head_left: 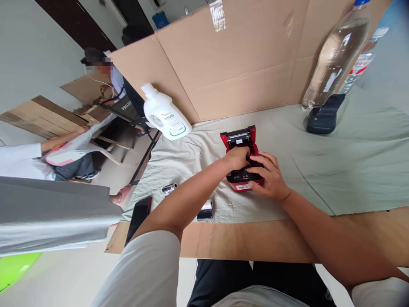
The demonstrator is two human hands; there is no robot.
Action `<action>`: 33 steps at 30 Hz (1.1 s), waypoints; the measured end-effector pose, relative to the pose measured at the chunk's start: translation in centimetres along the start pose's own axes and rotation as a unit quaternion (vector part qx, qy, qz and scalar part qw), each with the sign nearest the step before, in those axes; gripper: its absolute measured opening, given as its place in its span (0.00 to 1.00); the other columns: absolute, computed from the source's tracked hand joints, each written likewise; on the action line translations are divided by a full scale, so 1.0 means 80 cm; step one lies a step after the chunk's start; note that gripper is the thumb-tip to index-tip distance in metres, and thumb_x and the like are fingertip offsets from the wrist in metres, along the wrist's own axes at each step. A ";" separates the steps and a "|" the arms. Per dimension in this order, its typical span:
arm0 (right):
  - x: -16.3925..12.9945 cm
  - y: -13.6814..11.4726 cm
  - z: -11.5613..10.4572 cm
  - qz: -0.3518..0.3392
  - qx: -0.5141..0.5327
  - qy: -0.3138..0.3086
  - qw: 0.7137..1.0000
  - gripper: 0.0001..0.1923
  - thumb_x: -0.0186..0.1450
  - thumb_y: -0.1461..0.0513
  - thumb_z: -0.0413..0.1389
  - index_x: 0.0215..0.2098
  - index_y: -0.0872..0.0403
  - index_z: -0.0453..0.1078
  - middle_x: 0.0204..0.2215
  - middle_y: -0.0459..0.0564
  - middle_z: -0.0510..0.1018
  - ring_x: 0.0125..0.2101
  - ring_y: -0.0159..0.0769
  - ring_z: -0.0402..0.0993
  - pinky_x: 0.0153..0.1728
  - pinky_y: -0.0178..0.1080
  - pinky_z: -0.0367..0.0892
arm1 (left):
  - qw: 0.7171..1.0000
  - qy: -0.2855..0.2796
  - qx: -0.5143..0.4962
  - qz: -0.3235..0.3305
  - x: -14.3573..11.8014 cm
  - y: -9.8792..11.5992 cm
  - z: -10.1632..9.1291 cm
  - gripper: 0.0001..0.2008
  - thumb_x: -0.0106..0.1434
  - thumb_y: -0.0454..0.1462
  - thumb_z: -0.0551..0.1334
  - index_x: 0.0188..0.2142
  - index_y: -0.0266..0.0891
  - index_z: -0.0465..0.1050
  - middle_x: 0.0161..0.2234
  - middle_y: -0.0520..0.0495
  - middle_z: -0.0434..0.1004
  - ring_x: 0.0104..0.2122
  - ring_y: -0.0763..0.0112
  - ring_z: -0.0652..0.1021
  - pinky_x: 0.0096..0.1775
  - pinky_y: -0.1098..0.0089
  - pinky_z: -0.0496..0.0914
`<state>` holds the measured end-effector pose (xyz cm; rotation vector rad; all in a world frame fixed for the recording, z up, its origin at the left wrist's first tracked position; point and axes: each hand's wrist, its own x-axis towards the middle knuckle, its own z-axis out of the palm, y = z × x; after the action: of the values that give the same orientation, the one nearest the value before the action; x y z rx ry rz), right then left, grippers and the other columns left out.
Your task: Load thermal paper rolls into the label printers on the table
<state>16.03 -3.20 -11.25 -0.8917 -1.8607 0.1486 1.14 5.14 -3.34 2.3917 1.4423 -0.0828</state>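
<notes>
A red and black portable thermal printer sits on the cloth with its lid raised, showing a roller inside. My left hand reaches into the paper compartment from the left, fingers curled; the fingertips and whatever they grip are hidden. My right hand holds the printer's right side, its fingers spread over the edge and top. Near my left forearm lie two small rolls: a shiny dark one and a white-ended dark one, partly covered by the arm.
A black phone lies near the table's left edge. White detergent bottle, large water bottle and a black device stand along the cardboard screen. Other people sit at left, one with a sleeve and arm in view.
</notes>
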 end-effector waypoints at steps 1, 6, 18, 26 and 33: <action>0.000 -0.001 0.001 -0.002 -0.010 0.000 1.000 0.12 0.59 0.51 0.60 0.39 0.46 0.76 0.53 0.51 0.76 0.60 0.55 0.63 0.59 0.61 0.62 | 1.000 0.006 -0.007 0.007 -0.003 -0.001 0.000 0.10 0.58 0.36 0.65 0.41 0.38 0.76 0.41 0.43 0.82 0.42 0.57 0.80 0.44 0.64 0.73; 0.000 -0.008 0.004 -0.031 -0.044 -0.001 0.999 0.09 0.61 0.52 0.61 0.36 0.45 0.77 0.41 0.49 0.83 0.52 0.52 0.71 0.53 0.58 0.65 | 0.976 0.186 -0.067 0.091 -0.033 -0.007 -0.012 0.12 0.68 0.34 0.53 0.41 0.39 0.76 0.43 0.44 0.81 0.45 0.62 0.79 0.50 0.64 0.71; -0.003 -0.014 0.004 -0.070 -0.059 0.012 0.996 0.07 0.63 0.54 0.61 0.38 0.45 0.77 0.38 0.47 0.84 0.46 0.47 0.75 0.48 0.53 0.67 | 0.900 0.398 -0.148 0.093 -0.091 -0.027 0.039 0.28 0.74 0.51 0.40 0.56 0.36 0.66 0.44 0.38 0.76 0.47 0.60 0.74 0.54 0.57 0.65; 0.000 -0.008 0.007 -0.003 -0.083 0.032 0.996 0.34 0.57 0.40 0.61 0.54 0.50 0.69 0.51 0.59 0.77 0.55 0.57 0.71 0.54 0.59 0.65 | 0.890 0.427 -0.143 0.073 -0.112 -0.018 0.095 0.23 0.73 0.49 0.45 0.57 0.39 0.64 0.51 0.36 0.75 0.55 0.58 0.73 0.56 0.55 0.63; 0.000 0.002 0.011 0.026 -0.106 0.019 0.994 0.39 0.52 0.36 0.63 0.51 0.52 0.71 0.43 0.59 0.81 0.48 0.57 0.76 0.53 0.57 0.64 | 0.841 0.521 -0.115 0.092 -0.096 -0.022 0.118 0.20 0.72 0.47 0.47 0.52 0.39 0.67 0.48 0.35 0.78 0.53 0.55 0.77 0.56 0.53 0.62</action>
<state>15.39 -2.84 -11.70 -1.0816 -1.8418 -0.0336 -2.89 -3.60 -10.92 2.3897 1.4107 1.5553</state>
